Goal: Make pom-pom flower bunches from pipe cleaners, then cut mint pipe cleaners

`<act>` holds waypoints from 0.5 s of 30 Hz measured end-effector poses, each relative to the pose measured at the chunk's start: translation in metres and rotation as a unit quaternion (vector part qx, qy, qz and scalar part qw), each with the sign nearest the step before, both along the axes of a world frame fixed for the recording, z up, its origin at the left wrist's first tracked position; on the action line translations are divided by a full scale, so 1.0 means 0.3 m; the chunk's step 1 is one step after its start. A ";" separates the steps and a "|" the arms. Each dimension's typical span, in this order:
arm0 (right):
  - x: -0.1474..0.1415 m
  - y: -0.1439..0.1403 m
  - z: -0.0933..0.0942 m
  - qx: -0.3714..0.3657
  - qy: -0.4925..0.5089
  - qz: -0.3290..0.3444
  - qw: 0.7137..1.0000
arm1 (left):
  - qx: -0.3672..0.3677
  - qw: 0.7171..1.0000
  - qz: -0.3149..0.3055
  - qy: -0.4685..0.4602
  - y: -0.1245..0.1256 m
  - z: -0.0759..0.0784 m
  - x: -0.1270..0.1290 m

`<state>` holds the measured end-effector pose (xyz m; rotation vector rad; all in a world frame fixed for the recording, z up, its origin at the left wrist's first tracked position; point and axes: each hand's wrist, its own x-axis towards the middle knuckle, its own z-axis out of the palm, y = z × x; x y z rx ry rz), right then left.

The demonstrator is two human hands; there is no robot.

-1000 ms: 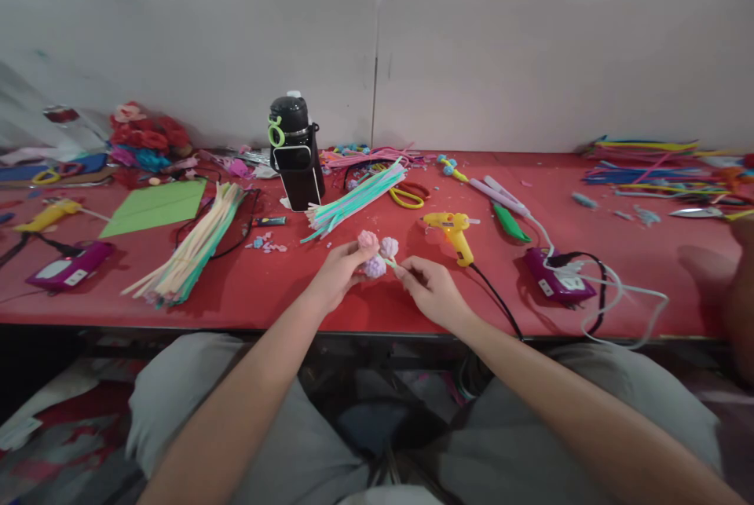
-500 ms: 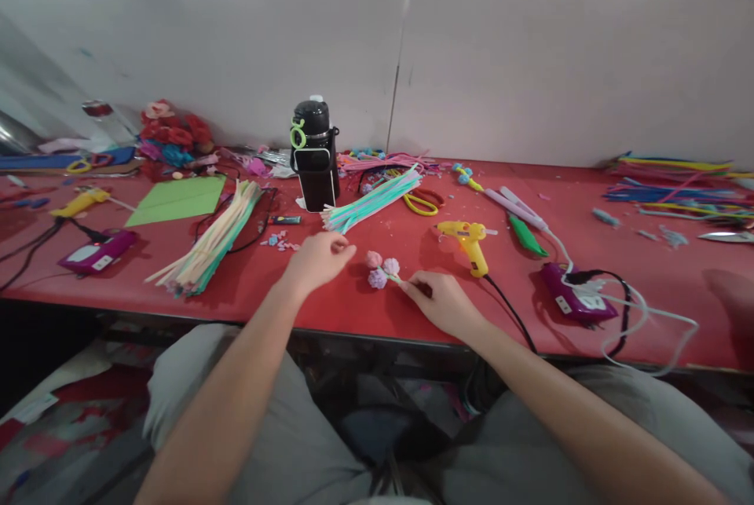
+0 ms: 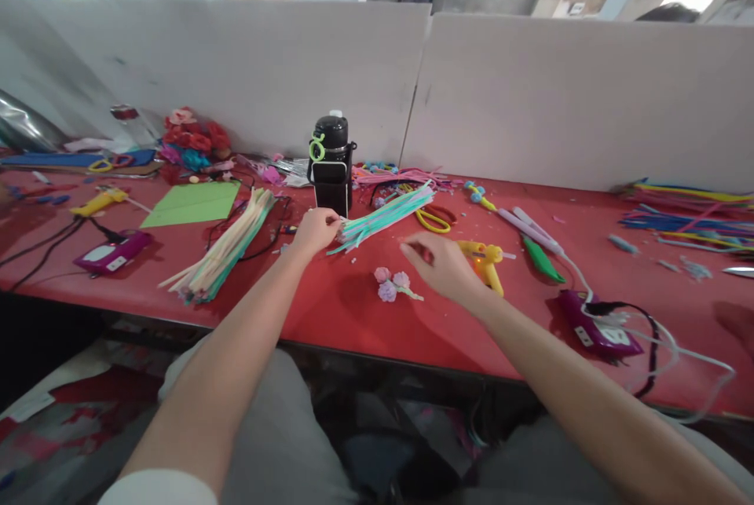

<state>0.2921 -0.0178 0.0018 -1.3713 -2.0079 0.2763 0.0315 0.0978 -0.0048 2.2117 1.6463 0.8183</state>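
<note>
Left hand at the pipe cleaners, right hand over the worktop

The left hand (image 3: 316, 228) reaches forward, arm stretched long, its fingers curled onto the near end of the teal pipe cleaners (image 3: 386, 214), which lie fanned beside the bottle (image 3: 331, 163), within easy reach. The right hand (image 3: 441, 267) hovers palm down, fingers loosely spread and holding nothing, just in front of the glue gun (image 3: 485, 263). The pompom sprig (image 3: 393, 285) lies free on the red worktop (image 3: 330, 309) between the two hands, below the right fingers, touching neither.
</note>
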 end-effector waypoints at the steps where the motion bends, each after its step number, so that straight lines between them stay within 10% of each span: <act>1: -0.036 0.073 0.012 0.018 -0.028 0.034 0.999 | 0.005 1.000 -0.002 0.001 0.000 0.000 0.002; 7: -0.208 0.373 -0.036 -0.058 -0.210 0.095 0.971 | 0.040 0.999 0.027 0.004 -0.035 0.056 -0.063; 11: -0.214 0.381 -0.097 -0.066 -0.198 0.075 0.975 | 0.127 0.986 0.091 -0.055 -0.066 0.147 -0.173; 15: -0.205 0.369 -0.105 -0.070 -0.175 0.070 0.980 | 0.285 0.912 0.141 -0.258 -0.115 0.257 -0.246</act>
